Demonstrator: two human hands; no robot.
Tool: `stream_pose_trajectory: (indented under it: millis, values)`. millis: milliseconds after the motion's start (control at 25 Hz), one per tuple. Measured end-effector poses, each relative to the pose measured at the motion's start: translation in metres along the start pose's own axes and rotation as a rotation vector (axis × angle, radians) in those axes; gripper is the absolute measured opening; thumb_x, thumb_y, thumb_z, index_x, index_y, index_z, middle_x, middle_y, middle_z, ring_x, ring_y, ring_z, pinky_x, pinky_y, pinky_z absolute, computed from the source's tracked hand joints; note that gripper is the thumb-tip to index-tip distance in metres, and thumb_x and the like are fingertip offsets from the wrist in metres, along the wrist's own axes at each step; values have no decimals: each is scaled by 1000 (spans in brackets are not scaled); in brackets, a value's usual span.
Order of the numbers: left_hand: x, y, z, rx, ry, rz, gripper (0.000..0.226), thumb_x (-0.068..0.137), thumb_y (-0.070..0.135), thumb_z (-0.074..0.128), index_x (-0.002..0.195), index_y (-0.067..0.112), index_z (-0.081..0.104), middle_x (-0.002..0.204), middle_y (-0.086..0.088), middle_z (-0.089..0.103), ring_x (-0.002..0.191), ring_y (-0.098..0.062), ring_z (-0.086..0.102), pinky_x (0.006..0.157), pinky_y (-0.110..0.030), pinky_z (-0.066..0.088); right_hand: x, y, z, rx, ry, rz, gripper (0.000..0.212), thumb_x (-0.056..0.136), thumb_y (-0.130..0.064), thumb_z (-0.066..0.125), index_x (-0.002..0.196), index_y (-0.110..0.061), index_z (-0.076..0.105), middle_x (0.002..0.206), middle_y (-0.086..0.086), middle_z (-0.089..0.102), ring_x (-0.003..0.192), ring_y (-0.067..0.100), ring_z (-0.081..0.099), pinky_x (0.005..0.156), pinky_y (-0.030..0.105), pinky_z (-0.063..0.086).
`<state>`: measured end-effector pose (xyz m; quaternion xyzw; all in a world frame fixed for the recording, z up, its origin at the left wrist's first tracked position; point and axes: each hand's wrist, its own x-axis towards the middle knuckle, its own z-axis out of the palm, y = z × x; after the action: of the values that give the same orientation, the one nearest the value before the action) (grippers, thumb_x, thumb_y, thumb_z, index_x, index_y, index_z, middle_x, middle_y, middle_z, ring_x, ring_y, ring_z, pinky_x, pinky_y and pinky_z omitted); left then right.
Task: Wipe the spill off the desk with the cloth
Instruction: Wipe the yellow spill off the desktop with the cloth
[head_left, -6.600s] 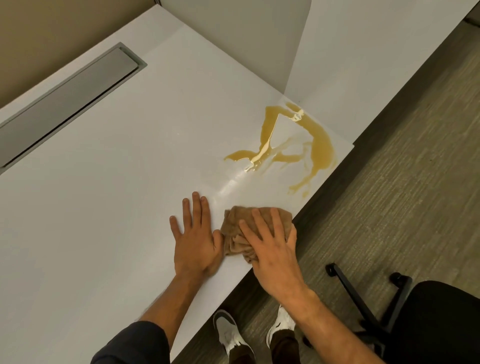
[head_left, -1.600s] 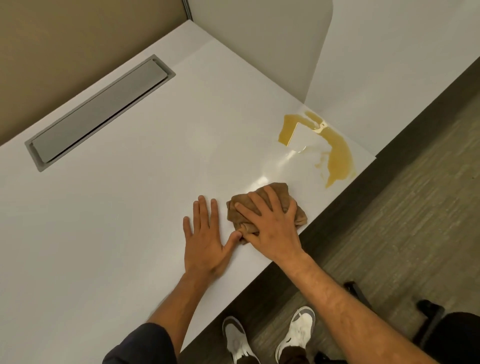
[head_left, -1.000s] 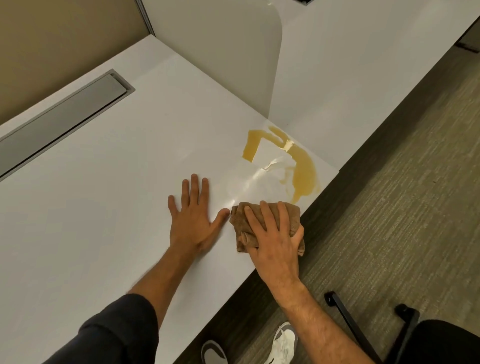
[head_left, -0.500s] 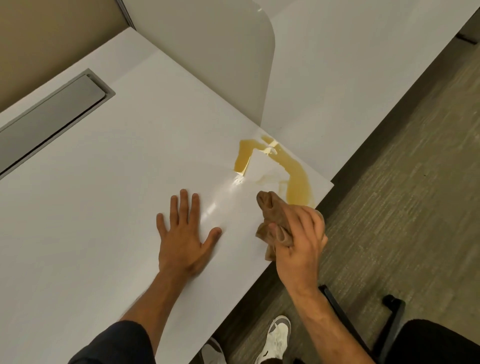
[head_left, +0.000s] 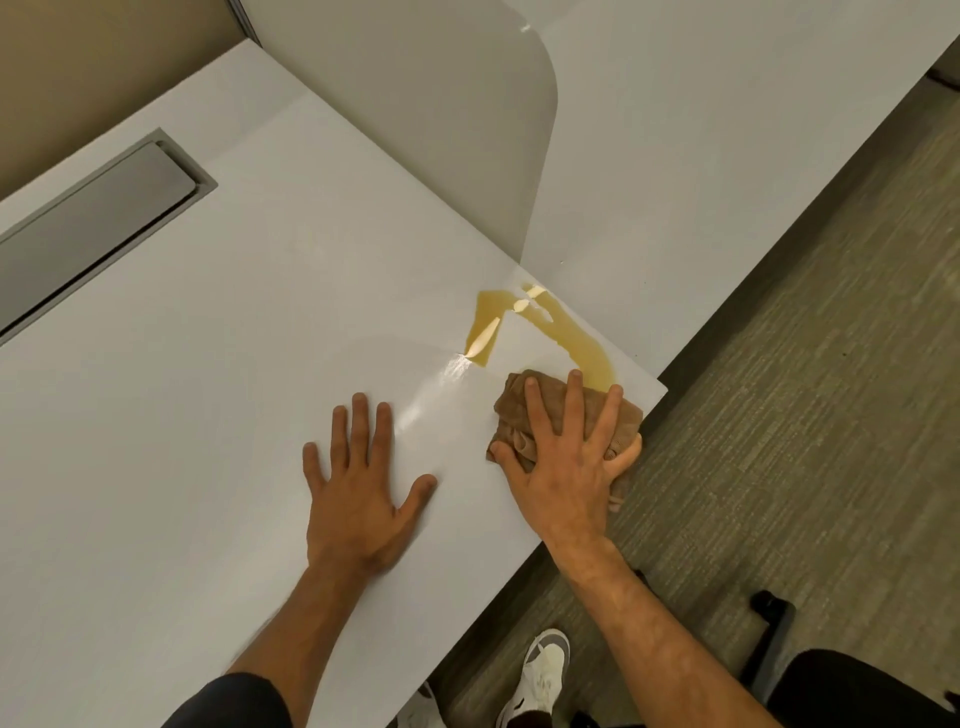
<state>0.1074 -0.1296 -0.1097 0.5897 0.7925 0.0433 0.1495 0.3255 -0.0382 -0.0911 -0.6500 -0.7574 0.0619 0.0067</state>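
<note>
A yellow-brown spill (head_left: 584, 349) lies near the right corner of the white desk (head_left: 208, 389), shaped like a bent streak. A crumpled brown cloth (head_left: 623, 415) is pressed flat on the desk at the near end of the spill, right by the desk's edge. My right hand (head_left: 566, 457) lies spread on top of the cloth, holding it down, with the little finger over the edge. My left hand (head_left: 358, 488) rests flat on the bare desk to the left, fingers apart, holding nothing. A wet sheen streaks the surface between my hands.
A grey cable hatch (head_left: 93, 228) is set into the desk at the far left. A white divider panel (head_left: 441, 130) stands behind the spill, with a second desk (head_left: 727, 130) beyond it. Carpet, my white shoes (head_left: 543, 670) and a black chair base (head_left: 769, 639) lie to the right.
Half a second ago my right hand held the bunched cloth lifted off the desk; now it presses the cloth flat against the spill's near end. The spill has shrunk. My left hand stayed put.
</note>
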Motion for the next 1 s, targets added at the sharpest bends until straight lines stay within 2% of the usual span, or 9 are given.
stream_pose_trajectory:
  millis: [200,360,440,600,800,1000]
  values:
    - [1,1,2,7,16,-4,93,96,81,20,168,29,-9,177,3,-18,163,-22,-16,129,-62,1,24,-11,2,-35,12,-51,73,95,-66,45,160,-41,21,169,10,26,153,47,19,106,76,22]
    - [1,0,4,15,24,-8,93,97,81,21,168,29,-10,177,3,-18,163,-22,-16,129,-61,0,45,-30,4,-5,47,-88,56,101,-59,31,156,-47,29,166,7,34,151,44,26,105,74,25]
    - [1,0,4,14,17,-10,94,97,81,22,168,29,-10,176,3,-18,163,-21,-17,129,-60,-2,53,-45,3,28,59,-113,52,102,-58,33,153,-48,36,163,5,41,150,43,31,106,74,27]
    - [1,2,2,19,-1,-13,94,95,83,18,167,30,-12,176,3,-20,163,-21,-18,129,-58,-6,59,-74,2,72,56,-233,47,101,-56,47,148,-46,48,158,3,47,146,38,39,107,72,30]
    - [1,4,-3,20,-19,-23,95,94,85,14,167,31,-14,176,3,-21,163,-22,-19,129,-58,-8,46,-67,-4,155,15,-434,43,101,-53,38,137,-43,59,145,-6,56,142,30,43,106,65,30]
    - [-2,7,-6,5,-18,-17,93,94,84,13,166,33,-15,175,4,-24,162,-21,-20,130,-59,-6,7,-43,-18,231,-44,-567,35,99,-51,43,121,-38,67,128,-9,63,131,24,50,98,56,37]
